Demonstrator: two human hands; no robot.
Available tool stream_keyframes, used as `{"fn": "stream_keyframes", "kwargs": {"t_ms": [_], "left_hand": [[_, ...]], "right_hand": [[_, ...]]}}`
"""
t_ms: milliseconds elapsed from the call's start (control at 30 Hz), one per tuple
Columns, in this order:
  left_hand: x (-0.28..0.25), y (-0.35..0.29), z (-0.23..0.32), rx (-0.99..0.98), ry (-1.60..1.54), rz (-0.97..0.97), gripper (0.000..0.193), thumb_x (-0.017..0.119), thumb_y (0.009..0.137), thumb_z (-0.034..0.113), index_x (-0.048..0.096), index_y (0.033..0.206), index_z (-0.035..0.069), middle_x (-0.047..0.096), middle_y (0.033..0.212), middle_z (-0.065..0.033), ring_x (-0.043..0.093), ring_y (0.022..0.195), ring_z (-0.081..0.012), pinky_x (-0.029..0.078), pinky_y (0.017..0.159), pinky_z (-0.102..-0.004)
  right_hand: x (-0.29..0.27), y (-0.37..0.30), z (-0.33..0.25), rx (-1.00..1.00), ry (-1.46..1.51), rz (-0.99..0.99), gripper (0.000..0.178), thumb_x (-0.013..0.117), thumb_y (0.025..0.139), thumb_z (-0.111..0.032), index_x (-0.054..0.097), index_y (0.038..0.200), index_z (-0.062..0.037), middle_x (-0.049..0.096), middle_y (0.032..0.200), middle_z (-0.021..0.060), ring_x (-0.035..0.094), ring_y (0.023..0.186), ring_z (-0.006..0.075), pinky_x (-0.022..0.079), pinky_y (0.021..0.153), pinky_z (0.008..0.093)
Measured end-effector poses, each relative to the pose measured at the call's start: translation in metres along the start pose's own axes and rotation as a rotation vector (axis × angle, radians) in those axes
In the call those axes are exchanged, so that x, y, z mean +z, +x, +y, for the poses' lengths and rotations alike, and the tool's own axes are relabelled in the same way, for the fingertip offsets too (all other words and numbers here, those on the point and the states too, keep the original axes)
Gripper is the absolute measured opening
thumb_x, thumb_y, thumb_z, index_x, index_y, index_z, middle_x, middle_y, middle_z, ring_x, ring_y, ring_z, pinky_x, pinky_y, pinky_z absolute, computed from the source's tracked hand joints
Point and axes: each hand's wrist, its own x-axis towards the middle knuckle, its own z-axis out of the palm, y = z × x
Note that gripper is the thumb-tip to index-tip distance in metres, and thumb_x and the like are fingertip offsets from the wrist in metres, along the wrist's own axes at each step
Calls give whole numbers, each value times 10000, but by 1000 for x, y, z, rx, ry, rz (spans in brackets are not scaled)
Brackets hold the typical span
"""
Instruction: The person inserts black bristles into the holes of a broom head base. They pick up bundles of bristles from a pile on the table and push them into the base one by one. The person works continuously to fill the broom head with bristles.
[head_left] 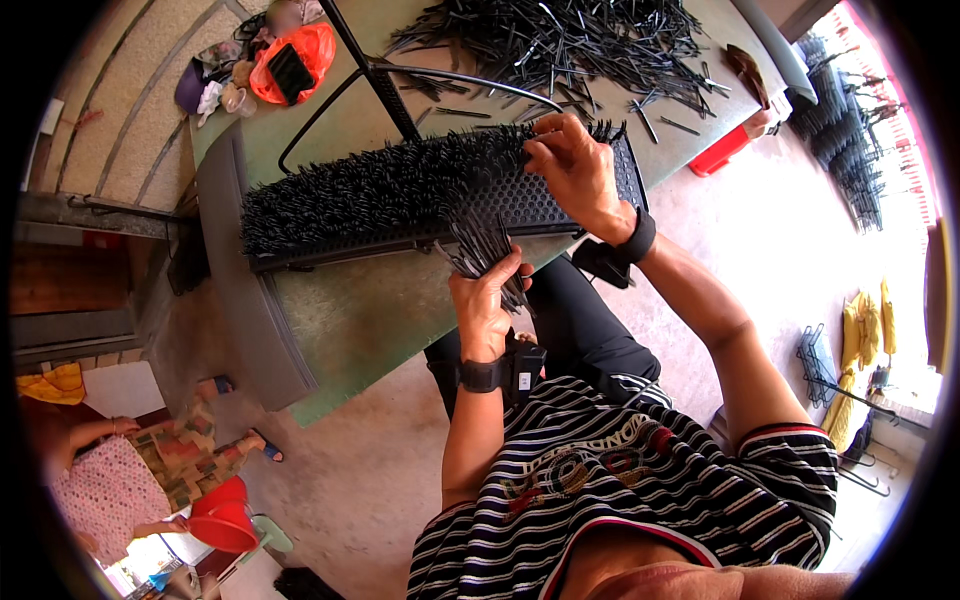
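A long black perforated brush panel (520, 207) lies slanted across the green table in front of me. Dense black bristles (340, 195) stand up from its left and far parts, while bare holes show at the near right. My left hand (486, 305) is closed round a bunch of thin black bristle strips (482, 245) just off the panel's near edge. Over the right part of the panel my right hand (580, 172) is closed, thumb and fingers drawn together. Whatever it may pinch is too small to make out.
A big heap of loose black strips (570, 50) covers the far table. A black metal frame (385, 95) rises behind the panel. An orange-red bag with a dark phone (291, 75) lies at the far left. Another person (115, 480) sits at the lower left beside a red bucket (223, 515).
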Motion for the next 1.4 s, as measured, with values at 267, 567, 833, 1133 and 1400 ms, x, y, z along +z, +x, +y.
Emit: {"fn": "stream_keyframes", "kwargs": {"t_ms": [267,567,833,1133,1400], "left_hand": [[-2,-1,0,24,6,15,221,664,713,-66,622,923,-10,631,772,-86,623,602,-224,515,515,-327],[0,-2,4,3,-43,19,229,684,711,-68,627,922,1,634,767,-90,628,606,-229,521,528,-336],[-4,0,-3,-3,-59,-44,251,681,721,-64,616,958,-15,641,829,-107,636,622,-240,537,537,-356],[-6,-2,1,24,-41,-5,221,629,724,-91,609,934,-25,630,803,-95,630,628,-238,532,542,-352],[-9,-2,3,21,-35,27,177,650,726,-61,612,890,-7,635,799,-96,636,634,-245,527,534,-342]], "right_hand": [[9,4,25,-316,-267,-43,101,595,832,-21,554,924,-15,626,765,108,656,658,218,507,560,278],[3,1,6,-174,-418,-226,132,663,787,-150,657,803,-20,617,671,75,598,549,221,464,503,294],[-2,-6,-10,293,99,-216,121,611,834,-48,583,923,28,653,714,61,605,552,81,467,486,201],[19,-1,8,-201,-123,3,127,587,853,-21,508,950,-2,655,748,102,673,673,145,504,535,228],[20,7,12,-476,-503,-190,116,630,793,-74,563,881,-40,586,771,96,597,655,290,469,519,347]]}}
